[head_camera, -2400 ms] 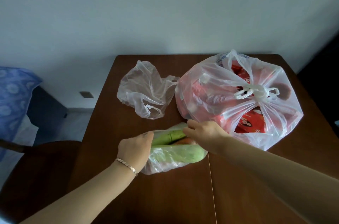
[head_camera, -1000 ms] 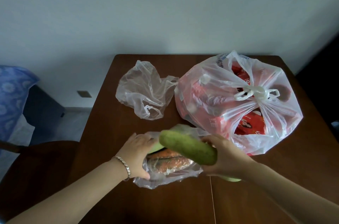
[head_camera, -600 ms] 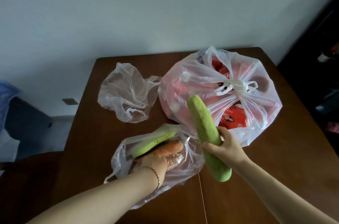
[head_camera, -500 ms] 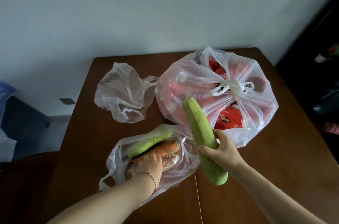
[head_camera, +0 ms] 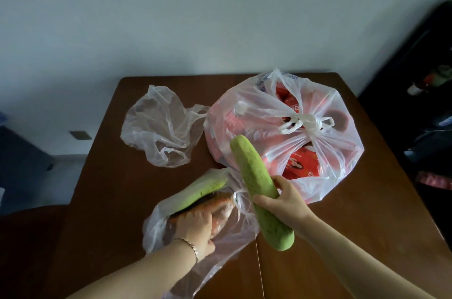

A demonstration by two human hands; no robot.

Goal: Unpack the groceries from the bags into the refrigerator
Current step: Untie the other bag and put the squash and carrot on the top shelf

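Groceries sit on a brown wooden table (head_camera: 367,213): crumpled empty clear bag (head_camera: 161,130) centre-left; left hand (head_camera: 195,227) reaching inside a thin clear bag (head_camera: 234,240), gripping orange carrots (head_camera: 215,202) beneath a green gourd (head_camera: 203,192); right hand (head_camera: 283,203) grasping a long pale-green gourd (head_camera: 259,188) aloft; knotted white bag (head_camera: 283,132) upper right.

the table (head_camera: 367,213) is smooth dark wood with a dull sheen. the bags (head_camera: 161,127) are thin, crinkled, glossy clear plastic. the gourd (head_camera: 254,171) has matt, finely speckled skin
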